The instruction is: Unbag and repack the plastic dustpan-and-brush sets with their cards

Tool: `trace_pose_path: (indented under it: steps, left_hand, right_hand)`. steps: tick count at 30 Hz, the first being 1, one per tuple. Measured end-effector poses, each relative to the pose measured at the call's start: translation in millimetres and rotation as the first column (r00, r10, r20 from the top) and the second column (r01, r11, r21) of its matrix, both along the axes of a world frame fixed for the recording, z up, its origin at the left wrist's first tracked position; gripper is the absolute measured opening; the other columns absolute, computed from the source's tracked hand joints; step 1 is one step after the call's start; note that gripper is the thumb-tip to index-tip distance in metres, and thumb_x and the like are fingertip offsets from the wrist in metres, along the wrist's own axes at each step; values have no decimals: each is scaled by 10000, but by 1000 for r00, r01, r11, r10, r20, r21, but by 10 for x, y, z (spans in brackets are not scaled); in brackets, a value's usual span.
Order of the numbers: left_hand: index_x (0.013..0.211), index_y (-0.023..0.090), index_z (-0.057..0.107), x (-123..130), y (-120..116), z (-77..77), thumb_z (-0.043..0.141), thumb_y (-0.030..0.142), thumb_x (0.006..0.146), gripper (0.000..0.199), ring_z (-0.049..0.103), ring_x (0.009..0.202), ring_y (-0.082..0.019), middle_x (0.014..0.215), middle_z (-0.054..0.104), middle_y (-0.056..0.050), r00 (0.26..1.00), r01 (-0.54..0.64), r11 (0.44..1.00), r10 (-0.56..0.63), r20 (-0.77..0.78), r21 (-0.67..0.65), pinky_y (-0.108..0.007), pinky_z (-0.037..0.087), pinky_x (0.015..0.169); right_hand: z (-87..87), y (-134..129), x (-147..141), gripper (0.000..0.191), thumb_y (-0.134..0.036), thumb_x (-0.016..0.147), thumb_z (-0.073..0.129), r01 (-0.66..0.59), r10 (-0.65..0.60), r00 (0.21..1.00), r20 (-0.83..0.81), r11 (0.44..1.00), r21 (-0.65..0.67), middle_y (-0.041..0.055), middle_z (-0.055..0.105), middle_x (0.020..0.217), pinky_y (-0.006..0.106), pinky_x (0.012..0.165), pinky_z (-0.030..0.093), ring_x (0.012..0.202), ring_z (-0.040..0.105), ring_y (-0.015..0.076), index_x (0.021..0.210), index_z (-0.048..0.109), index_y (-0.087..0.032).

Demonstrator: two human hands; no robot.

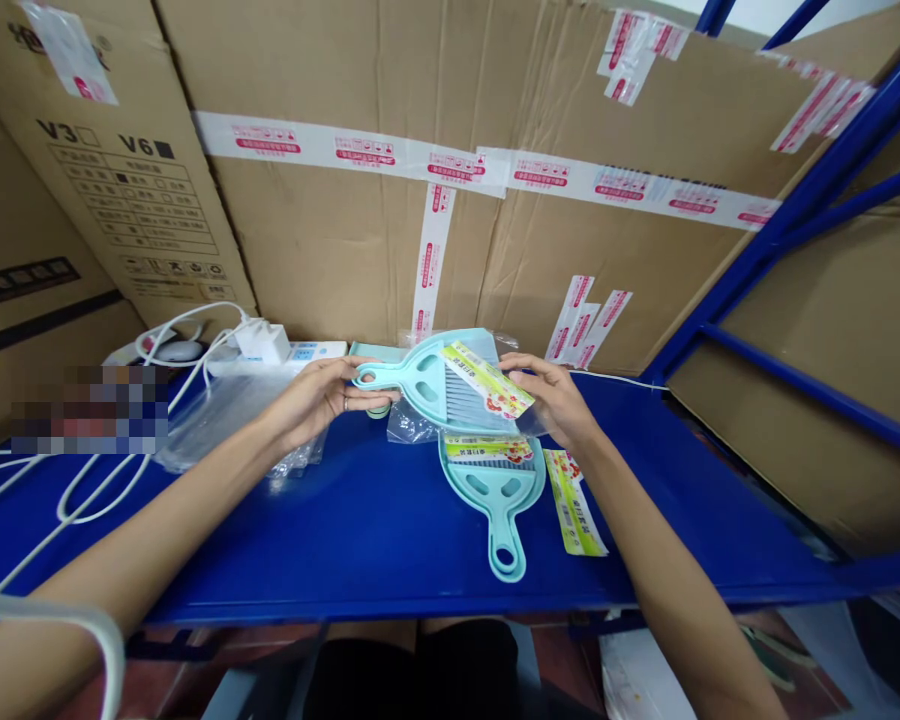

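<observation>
Between my hands is a mint-green dustpan and brush set [422, 372], held above the blue table with its handle toward the left. My left hand [328, 395] grips the handle end, thumb on top and fingers beneath. At the pan's wide end, my right hand [551, 392] has its fingers closed on the edge, by a yellow-green printed label [487, 380] lying over the bristles. A second mint dustpan and brush set [504, 500] rests on the table below, handle toward me, with a similar label across its bristles. Another loose label [572, 505] lies right of it.
Clear plastic bags [232, 425] lie on the left of the blue table [330, 540]. Behind them are a white power strip [315, 352] with a plugged-in charger [264, 342] and white cables [105, 490]. Large cardboard boxes [345, 250] stand along the back; a blue metal frame [780, 235] rises at right.
</observation>
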State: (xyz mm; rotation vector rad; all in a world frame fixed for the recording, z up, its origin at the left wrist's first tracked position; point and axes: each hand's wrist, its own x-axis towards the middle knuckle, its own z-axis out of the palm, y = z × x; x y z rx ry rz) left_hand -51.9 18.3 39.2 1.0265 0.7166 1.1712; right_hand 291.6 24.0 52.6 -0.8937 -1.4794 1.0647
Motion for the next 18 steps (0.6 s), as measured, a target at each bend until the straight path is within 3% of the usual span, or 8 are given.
trace_pose_path:
  steps: [4, 7, 10, 13, 15, 18]
  left_hand:
    - [1090, 37, 750, 21, -13, -10, 668, 86, 802, 303, 819, 912, -344, 952, 810, -182, 1000, -11, 1000, 11, 1, 2, -436, 688, 868]
    - [1097, 46, 752, 30, -18, -26, 675, 82, 812, 297, 820, 903, -337, 949, 807, -171, 1000, -28, 1000, 28, 9, 7, -458, 686, 881]
    - [1079, 47, 761, 39, -28, -25, 679, 87, 816, 278, 819, 913, -334, 965, 806, -179, 1000, -18, 1000, 18, -2, 17, -457, 683, 895]
    - [1062, 42, 776, 50, -42, -16, 679, 96, 821, 265, 820, 900, -325, 925, 804, -172, 1000, -9, 999, 10, -11, 31, -456, 683, 899]
    - [1060, 42, 783, 54, -45, -18, 685, 107, 824, 264, 820, 879, -316, 896, 801, -162, 1000, -10, 999, 11, -21, 41, -452, 686, 891]
    - [1064, 46, 789, 48, -35, -36, 699, 127, 825, 268, 820, 863, -310, 917, 806, -168, 999, -2, 999, 4, -40, 52, -440, 691, 874]
  right_hand:
    - [-55, 21, -30, 298, -407, 766, 851, 105, -112, 989, 96, 991, 79, 65, 612, 1407, 399, 1151, 429, 1458, 465, 287, 1048, 861, -312]
    - [-63, 16, -39, 336, -403, 736, 873, 199, -210, 973, 98, 974, 108, 68, 587, 1470, 397, 1211, 374, 1522, 397, 285, 1060, 864, -312]
    - [-37, -30, -47, 396, -423, 722, 895, 9, -9, 1000, 7, 993, -118, 81, 732, 1300, 395, 1034, 525, 1247, 649, 284, 1089, 862, -280]
    - [-7, -82, -47, 481, -389, 720, 909, -218, 214, 976, -48, 921, -321, 71, 815, 1075, 314, 797, 578, 902, 734, 210, 1175, 840, -249]
    - [10, -104, -34, 526, -342, 730, 908, -286, 296, 955, -23, 897, -338, 56, 819, 1102, 263, 732, 575, 850, 736, 176, 1241, 812, -257]
    - [30, -109, 7, 613, -294, 742, 904, -368, 399, 915, 54, 884, -288, 50, 785, 1256, 244, 732, 590, 918, 748, 179, 1337, 757, -278]
